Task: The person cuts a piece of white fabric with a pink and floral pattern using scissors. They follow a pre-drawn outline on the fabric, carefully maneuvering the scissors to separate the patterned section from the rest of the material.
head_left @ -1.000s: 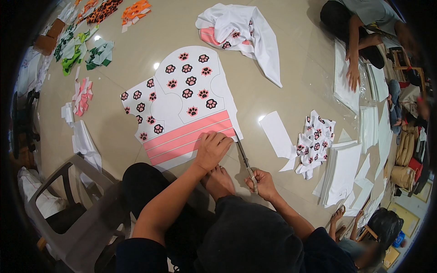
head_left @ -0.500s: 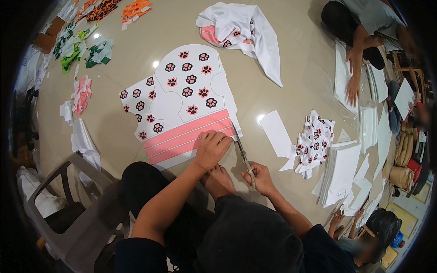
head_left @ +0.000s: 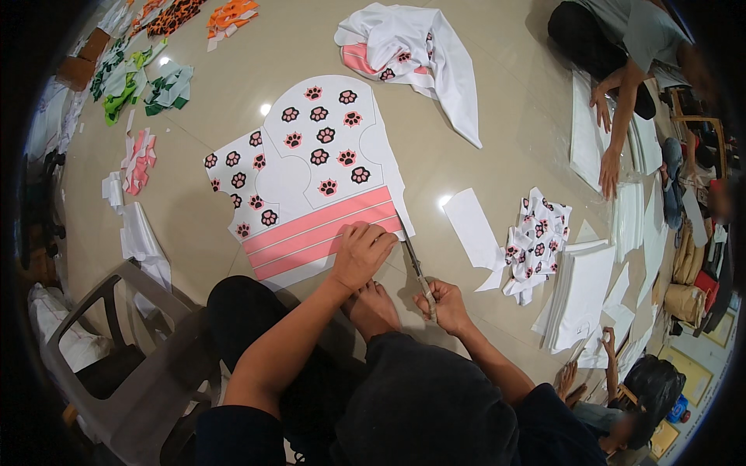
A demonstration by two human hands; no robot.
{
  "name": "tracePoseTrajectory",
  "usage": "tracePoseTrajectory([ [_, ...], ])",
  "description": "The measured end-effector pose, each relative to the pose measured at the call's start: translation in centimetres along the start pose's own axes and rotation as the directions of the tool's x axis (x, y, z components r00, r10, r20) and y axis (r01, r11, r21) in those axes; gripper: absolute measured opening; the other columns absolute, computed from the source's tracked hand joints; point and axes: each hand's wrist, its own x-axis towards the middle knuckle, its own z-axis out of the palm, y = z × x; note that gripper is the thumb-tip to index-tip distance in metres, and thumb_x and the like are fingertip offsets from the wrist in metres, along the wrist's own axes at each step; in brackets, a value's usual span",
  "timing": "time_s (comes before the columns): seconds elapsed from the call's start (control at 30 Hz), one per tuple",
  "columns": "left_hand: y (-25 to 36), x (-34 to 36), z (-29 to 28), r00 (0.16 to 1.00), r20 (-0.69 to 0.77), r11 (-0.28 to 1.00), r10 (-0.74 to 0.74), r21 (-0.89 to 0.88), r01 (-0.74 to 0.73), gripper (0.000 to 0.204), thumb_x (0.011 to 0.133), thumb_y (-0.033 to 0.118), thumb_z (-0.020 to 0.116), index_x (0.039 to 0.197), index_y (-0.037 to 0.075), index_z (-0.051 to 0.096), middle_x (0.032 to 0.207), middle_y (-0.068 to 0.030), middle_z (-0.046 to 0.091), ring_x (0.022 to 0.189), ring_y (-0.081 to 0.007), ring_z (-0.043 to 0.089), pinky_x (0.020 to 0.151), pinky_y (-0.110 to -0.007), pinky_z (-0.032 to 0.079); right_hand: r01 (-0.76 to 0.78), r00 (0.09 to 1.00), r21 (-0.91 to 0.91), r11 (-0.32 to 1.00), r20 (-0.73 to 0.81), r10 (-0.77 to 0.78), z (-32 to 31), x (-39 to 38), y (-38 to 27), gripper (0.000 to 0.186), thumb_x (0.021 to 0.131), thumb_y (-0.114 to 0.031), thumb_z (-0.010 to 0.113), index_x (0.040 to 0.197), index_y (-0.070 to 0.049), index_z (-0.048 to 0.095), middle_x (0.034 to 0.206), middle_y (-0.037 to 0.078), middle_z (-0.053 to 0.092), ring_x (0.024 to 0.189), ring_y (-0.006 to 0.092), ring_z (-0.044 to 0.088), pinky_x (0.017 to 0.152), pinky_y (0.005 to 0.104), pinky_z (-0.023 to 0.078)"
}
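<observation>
A white fabric sheet (head_left: 291, 182) printed with pink and black paw marks and pink stripes lies flat on the tiled floor before me. My left hand (head_left: 363, 250) rests on the striped part, fingers stretched out and pressing it down, with nothing gripped. In my right hand (head_left: 444, 304) are scissors (head_left: 416, 266), their handles wrapped by my fingers. The blades point away from me and meet the sheet's right edge, beside the ends of the stripes. My bare foot (head_left: 373, 305) stands just below the left hand.
A crumpled paw-print cloth (head_left: 435, 58) lies beyond the sheet. To the right are a white offcut (head_left: 472, 233), a paw-print bundle (head_left: 538, 247) and stacked white sheets (head_left: 579, 299). A grey plastic chair (head_left: 148, 365) stands left, near coloured scraps (head_left: 140, 159). Two other people work at right.
My hands, the scissors and the sheet look nearly unchanged. At the right, the far co-worker's hands have shifted over the white sheets, and the nearer one's hand has lifted.
</observation>
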Motion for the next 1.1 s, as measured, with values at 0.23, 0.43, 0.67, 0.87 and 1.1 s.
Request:
tracePoseTrajectory([
  [0.23, 0.1, 0.0, -0.2, 1.0, 0.015, 1.0, 0.003, -0.004, -0.003, 0.016, 0.092, 0.019, 0.081, 0.106, 0.015, 0.074, 0.098, -0.0001, 0.063, 0.094, -0.023, 0.063, 0.083, -0.042, 0.043, -0.021, 1.0, 0.01, 1.0, -0.008, 0.021, 0.3, 0.0, -0.4, 0.033, 0.096, -0.009, 0.083, 0.081, -0.008, 0.054, 0.072, 0.002, 0.064, 0.057, 0.0072, 0.057, 0.051, 0.0274, 0.046],
  [0.43, 0.0, 0.0, -0.2, 1.0, 0.003, 1.0, 0.003, -0.026, -0.003, 0.014, 0.092, 0.019, 0.082, 0.104, 0.016, 0.075, 0.098, 0.0005, 0.064, 0.093, -0.0228, 0.063, 0.083, -0.041, 0.043, 0.025, 1.0, -0.013, 1.0, -0.015, -0.026, 1.1, 0.9, -1.4, 0.032, 0.096, -0.011, 0.084, 0.081, -0.008, 0.055, 0.071, 0.002, 0.063, 0.058, 0.0078, 0.057, 0.052, 0.0272, 0.044],
  [0.67, 0.0, 0.1, -0.2, 1.0, -0.001, 1.0, 0.006, -0.024, -0.006, 0.015, 0.091, 0.02, 0.082, 0.104, 0.016, 0.075, 0.098, 0.001, 0.064, 0.093, -0.0227, 0.063, 0.082, -0.041, 0.042, 0.013, 1.0, 0.044, 0.999, -0.004, -0.013, 1.1, 1.5, -1.6, 0.03, 0.096, -0.012, 0.085, 0.083, -0.006, 0.059, 0.07, 0.001, 0.063, 0.057, 0.0077, 0.057, 0.052, 0.0273, 0.044],
  [0.87, 0.6, 0.5, -0.6, 0.999, 0.007, 0.999, -0.044, -0.021, 0.044, 0.019, 0.088, 0.019, 0.083, 0.105, 0.015, 0.075, 0.1, 0.0013, 0.065, 0.096, -0.0224, 0.063, 0.082, -0.041, 0.042, 0.02, 1.0, -0.012, 1.0, -0.022, -0.02, 0.8, 1.2, -1.3, 0.03, 0.095, -0.014, 0.086, 0.083, -0.006, 0.06, 0.071, 0.001, 0.064, 0.057, 0.0074, 0.057, 0.052, 0.0271, 0.044],
  [1.1, 0.1, 0.2, 0.1, 0.998, 0.018, 0.998, -0.055, 0.013, 0.054, 0.016, 0.092, 0.019, 0.079, 0.107, 0.018, 0.075, 0.101, 0.0019, 0.064, 0.1, -0.021, 0.063, 0.084, -0.042, 0.042, 0.037, 0.999, 0.01, 0.999, -0.008, -0.037, 0.6, 1.3, -0.7, 0.034, 0.094, -0.012, 0.086, 0.081, -0.009, 0.054, 0.073, 0.001, 0.064, 0.06, 0.0072, 0.057, 0.054, 0.027, 0.045],
])
